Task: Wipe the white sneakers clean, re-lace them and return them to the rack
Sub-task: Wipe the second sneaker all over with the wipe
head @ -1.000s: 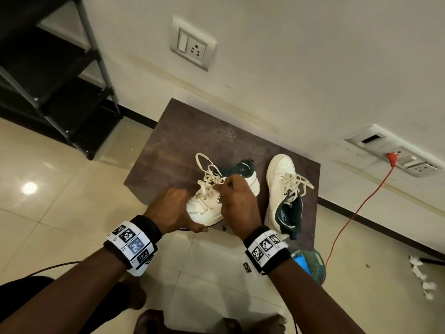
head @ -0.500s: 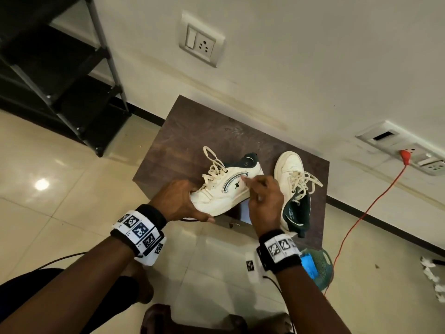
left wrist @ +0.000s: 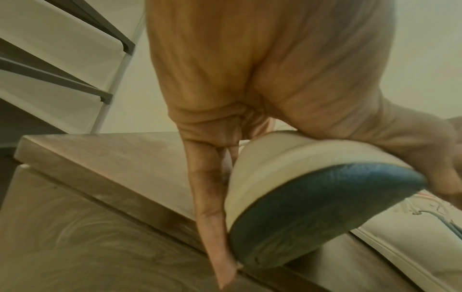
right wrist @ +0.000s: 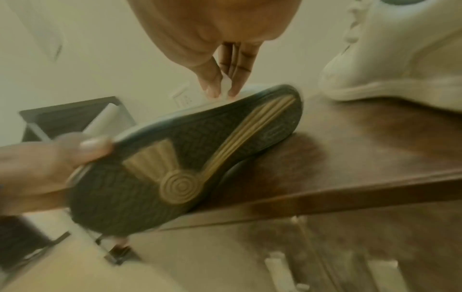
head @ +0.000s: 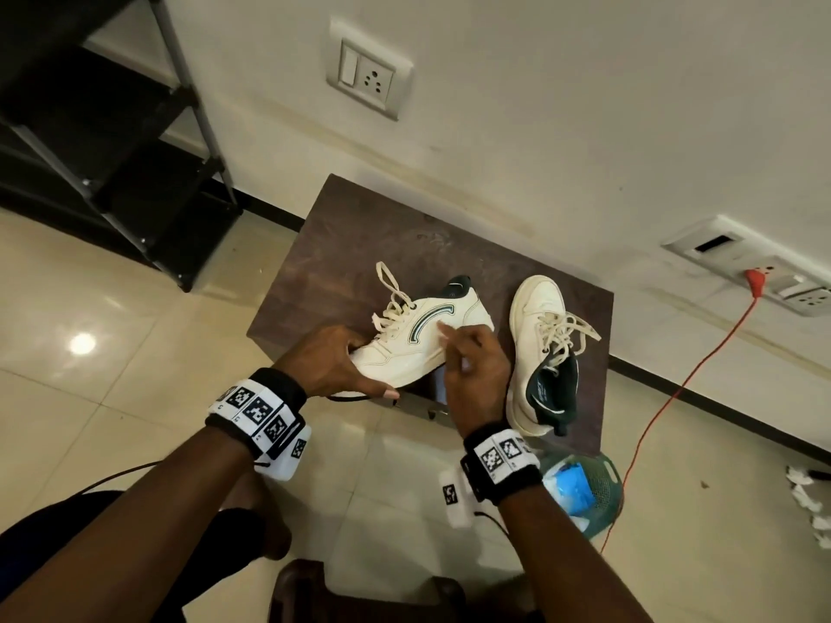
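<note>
One white sneaker (head: pixel 418 339) with green trim lies tilted at the table's front edge, its dark sole (right wrist: pixel 175 168) turned toward me. My left hand (head: pixel 359 368) grips its toe (left wrist: pixel 312 197), thumb under the sole and fingers (left wrist: pixel 210 217) over the top. My right hand (head: pixel 449 337) pinches a small white wipe (right wrist: pixel 225 84) and holds it against the sneaker's side near the green stripe. Its laces (head: pixel 391 303) are threaded, with a loose loop sticking up. The second sneaker (head: pixel 544 353) lies on the table to the right, laced, its toe pointing away.
The brown table (head: pixel 359 236) stands against the wall. A black shoe rack (head: pixel 112 150) is on the floor at the upper left. A green basket (head: pixel 602 487) holding blue cloth sits below the table's right corner, beside a red cable (head: pixel 674 388). White scraps (head: pixel 809 501) lie at the far right.
My right hand has left the laces and gone to the sneaker's side. The left hand has tipped the sneaker so its sole faces me.
</note>
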Demonstrator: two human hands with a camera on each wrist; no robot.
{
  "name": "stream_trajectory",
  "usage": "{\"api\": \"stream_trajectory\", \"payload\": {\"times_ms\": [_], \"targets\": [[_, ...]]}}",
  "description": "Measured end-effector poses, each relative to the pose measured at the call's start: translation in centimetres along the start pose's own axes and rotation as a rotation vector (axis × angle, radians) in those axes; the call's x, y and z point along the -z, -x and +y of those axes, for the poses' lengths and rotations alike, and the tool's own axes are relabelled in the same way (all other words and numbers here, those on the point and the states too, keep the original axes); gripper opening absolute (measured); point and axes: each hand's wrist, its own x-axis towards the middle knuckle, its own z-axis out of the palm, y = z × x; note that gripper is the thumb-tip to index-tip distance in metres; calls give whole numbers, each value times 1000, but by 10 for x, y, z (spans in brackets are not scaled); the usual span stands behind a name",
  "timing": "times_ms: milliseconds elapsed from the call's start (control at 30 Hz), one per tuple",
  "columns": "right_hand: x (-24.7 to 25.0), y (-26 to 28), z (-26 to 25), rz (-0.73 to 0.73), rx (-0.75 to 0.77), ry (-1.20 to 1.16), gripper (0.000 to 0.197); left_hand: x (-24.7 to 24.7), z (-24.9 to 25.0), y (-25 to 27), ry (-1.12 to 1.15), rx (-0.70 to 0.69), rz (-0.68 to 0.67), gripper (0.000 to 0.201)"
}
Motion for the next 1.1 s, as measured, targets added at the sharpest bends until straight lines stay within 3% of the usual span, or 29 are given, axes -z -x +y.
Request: {"api": "stream_trajectory", "payload": {"times_ms": [100,167,267,333,500,567,733,833,967,1033,1100], "targets": [[-4,37,-19,-130,160,-38,32,0,1,0,14,-7,-21,62],[-1,27,-6,-140,170,-29,34,1,2,2,12,-10,-6,61],[6,0,14,67,-64,-90,35,3,1,4,39,4,-16,61],[5,0,12,109,-134,-114,29,7,0,2,58,24,-48,60],[-7,52,-24,-122,161,-84,27,9,-5,-4,111,20,-87,69],[-4,45,-13,-158,221,-71,30,9,-5,-4,108,16,-75,61],[5,1,25,111,-136,-159,32,9,-3,-2,100,26,-77,47],[-8,22,-6,63,-60,-141,25,12,-1,-5,116,51,-96,54],[-16,64,-34,-101,174,-104,23,13,-4,-8,142,40,-119,64],[-9,52,-13,-101,166,-104,22,13,-6,-9,132,42,-129,74],[2,29,10,-38,40,-115,26,14,-5,-9,99,56,-154,65]]}}
